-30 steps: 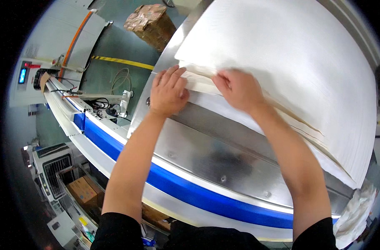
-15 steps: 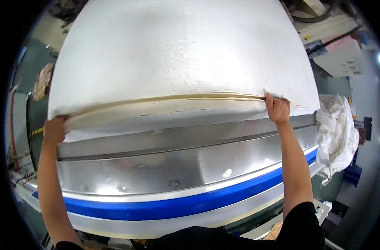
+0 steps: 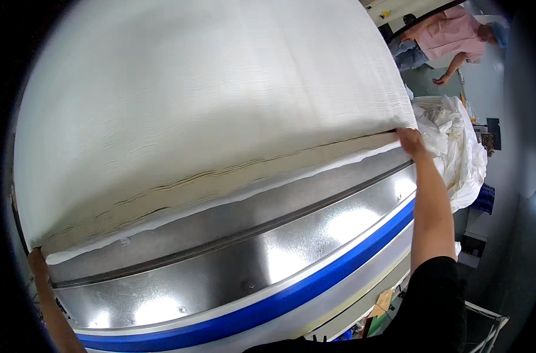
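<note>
Both hands touch the layered white fabric (near its front corners).

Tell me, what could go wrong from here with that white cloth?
The cloth could shift out of line: its front edge looks wavy and uneven, with dark lines along it. The middle might sag or crease, since the left hand and right hand are far apart, at opposite ends of that edge. The crumpled heap close beside the right hand could perhaps get caught and dragged.
</note>
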Demonstrator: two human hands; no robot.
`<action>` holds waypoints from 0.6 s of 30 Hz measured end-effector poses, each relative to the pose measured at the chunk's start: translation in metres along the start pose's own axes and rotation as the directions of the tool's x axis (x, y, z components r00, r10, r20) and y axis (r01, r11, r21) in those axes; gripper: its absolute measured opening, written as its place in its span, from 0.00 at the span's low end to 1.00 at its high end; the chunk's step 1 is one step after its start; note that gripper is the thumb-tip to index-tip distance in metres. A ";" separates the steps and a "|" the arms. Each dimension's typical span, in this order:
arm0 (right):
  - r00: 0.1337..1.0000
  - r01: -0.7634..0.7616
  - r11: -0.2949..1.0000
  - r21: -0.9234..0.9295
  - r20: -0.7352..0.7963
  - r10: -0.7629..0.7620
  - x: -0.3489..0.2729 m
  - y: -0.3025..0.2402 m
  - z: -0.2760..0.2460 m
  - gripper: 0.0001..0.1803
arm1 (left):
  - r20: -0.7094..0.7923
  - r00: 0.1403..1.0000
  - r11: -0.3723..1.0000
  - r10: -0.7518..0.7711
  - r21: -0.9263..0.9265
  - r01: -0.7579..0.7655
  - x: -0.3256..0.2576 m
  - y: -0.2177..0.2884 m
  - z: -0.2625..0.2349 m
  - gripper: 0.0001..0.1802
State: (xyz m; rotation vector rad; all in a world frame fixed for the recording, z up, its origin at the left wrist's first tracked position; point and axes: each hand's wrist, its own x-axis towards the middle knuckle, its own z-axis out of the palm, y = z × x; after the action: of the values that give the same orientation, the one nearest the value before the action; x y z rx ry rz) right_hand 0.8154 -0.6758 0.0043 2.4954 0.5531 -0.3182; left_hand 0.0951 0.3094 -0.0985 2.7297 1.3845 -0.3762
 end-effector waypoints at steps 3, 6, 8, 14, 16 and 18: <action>0.981 -0.113 0.965 0.236 0.183 0.071 0.015 0.004 -0.007 0.20 | 0.075 0.997 0.904 -0.019 -0.424 0.049 -0.015 -0.012 -0.013 0.25; 0.993 -0.043 0.994 0.097 0.115 0.031 0.023 -0.025 -0.014 0.20 | -0.038 0.999 0.993 -0.033 -0.114 0.028 -0.038 -0.042 -0.034 0.26; 0.996 -0.077 0.997 0.002 0.038 0.077 0.016 0.000 0.009 0.18 | -0.014 1.000 1.000 -0.007 -0.007 0.007 -0.029 -0.024 -0.029 0.25; 0.987 -0.152 0.983 0.101 0.071 0.145 -0.001 0.016 -0.012 0.19 | 0.126 0.976 0.843 0.179 0.492 -0.218 -0.050 0.038 -0.077 0.17; 1.000 -0.005 0.999 0.044 -0.011 0.006 -0.014 0.069 -0.019 0.20 | 0.113 0.978 0.830 0.175 0.517 -0.208 -0.055 0.082 -0.090 0.21; 0.992 -0.129 0.979 0.158 0.014 0.129 -0.007 0.050 -0.042 0.21 | 0.089 0.991 0.821 0.099 0.555 -0.132 -0.080 0.063 -0.129 0.20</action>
State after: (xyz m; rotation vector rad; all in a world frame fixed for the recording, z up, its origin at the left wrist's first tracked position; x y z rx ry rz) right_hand 0.8357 -0.6916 0.0646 2.6690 0.3745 -0.3275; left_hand 0.1245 0.2293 0.0424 3.1982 1.2332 -0.9882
